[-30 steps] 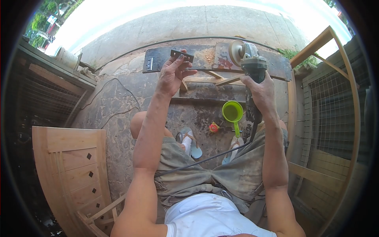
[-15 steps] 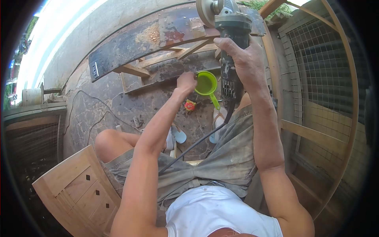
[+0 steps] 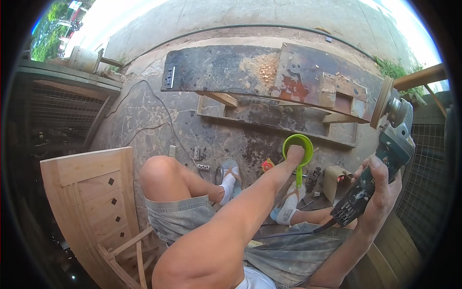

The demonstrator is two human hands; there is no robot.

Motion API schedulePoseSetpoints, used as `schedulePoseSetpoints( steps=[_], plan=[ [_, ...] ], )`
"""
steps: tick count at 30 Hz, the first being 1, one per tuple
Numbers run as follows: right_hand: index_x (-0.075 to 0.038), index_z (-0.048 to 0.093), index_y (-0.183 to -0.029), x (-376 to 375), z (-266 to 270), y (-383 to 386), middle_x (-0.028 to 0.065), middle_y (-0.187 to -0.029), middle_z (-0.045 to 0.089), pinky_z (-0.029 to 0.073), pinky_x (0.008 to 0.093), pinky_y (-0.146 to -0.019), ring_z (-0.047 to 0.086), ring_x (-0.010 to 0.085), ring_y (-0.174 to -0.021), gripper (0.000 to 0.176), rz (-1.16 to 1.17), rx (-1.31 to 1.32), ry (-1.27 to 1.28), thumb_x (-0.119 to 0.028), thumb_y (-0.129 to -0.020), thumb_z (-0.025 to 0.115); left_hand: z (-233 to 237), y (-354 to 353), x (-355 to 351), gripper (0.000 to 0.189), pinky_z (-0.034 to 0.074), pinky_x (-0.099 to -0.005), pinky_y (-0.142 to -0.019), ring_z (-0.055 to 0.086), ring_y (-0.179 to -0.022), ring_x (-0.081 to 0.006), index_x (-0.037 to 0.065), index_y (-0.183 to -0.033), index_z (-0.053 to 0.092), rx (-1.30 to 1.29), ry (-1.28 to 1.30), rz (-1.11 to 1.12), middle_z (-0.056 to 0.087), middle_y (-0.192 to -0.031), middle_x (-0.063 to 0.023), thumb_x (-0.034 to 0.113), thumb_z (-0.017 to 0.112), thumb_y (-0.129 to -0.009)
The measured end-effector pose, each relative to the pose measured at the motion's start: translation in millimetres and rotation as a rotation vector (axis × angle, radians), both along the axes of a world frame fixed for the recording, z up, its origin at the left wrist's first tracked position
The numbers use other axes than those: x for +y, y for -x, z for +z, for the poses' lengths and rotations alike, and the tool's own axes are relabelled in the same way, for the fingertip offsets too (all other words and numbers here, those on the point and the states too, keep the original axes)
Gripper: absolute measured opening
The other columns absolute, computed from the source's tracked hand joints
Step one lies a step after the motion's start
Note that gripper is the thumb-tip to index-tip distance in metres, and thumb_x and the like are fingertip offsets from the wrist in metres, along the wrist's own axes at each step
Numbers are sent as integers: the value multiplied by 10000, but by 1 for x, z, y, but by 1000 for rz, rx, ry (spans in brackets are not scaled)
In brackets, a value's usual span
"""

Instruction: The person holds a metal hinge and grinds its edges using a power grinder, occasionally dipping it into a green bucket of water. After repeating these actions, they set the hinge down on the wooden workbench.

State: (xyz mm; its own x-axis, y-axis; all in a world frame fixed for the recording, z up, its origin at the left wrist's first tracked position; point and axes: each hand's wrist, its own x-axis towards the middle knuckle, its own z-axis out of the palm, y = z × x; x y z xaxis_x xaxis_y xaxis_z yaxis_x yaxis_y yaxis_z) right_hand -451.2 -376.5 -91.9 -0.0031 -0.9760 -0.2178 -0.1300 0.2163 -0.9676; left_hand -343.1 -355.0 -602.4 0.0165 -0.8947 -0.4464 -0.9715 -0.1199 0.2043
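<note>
My right hand (image 3: 380,192) is wrapped round the dark green body of an angle grinder (image 3: 394,147), held up at the right. A thick pale disc (image 3: 381,102) is fitted to its head. Below the bench in the middle is a lime-green dipper (image 3: 309,159) with a long handle pointing toward me. My left hand (image 3: 295,153) reaches into the dipper's mouth; the fingers are hidden inside it. Beside the dipper lies a small red and yellow packet (image 3: 267,165).
A low wooden bench (image 3: 211,67) with wood shavings (image 3: 264,67) stands ahead. At the left is a carved wooden panel (image 3: 91,188). Power sockets (image 3: 203,167) and a cord (image 3: 156,103) lie on the floor. A cardboard box (image 3: 337,179) stands near my foot; wire mesh is at the right.
The view has swung right. My left hand has gone from the dipper's left rim into its mouth. The grinder has come lower and tilted, still in my right hand.
</note>
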Motion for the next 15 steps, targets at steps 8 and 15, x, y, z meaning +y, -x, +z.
schedulePoseSetpoints(
  steps=[8,15],
  plan=[
    [-18,648,-1217,-3,-2,-3,65,-928,685,588,278,-648,702,123,-713,452,75,-2,4,-343,-972,844,108,-52,15,151,653,-487,-804,840,-942,-323,115,-929,886,248,-6,-49,844,-933,-145,172,755,-882],
    [-20,743,-1205,-1,-12,-19,8,-990,725,554,303,-789,689,119,-857,363,182,-29,140,-280,-978,856,349,-209,55,340,651,-342,-739,788,-917,-159,52,-1281,791,959,8,580,831,-1121,-68,301,753,-1053]
  ],
)
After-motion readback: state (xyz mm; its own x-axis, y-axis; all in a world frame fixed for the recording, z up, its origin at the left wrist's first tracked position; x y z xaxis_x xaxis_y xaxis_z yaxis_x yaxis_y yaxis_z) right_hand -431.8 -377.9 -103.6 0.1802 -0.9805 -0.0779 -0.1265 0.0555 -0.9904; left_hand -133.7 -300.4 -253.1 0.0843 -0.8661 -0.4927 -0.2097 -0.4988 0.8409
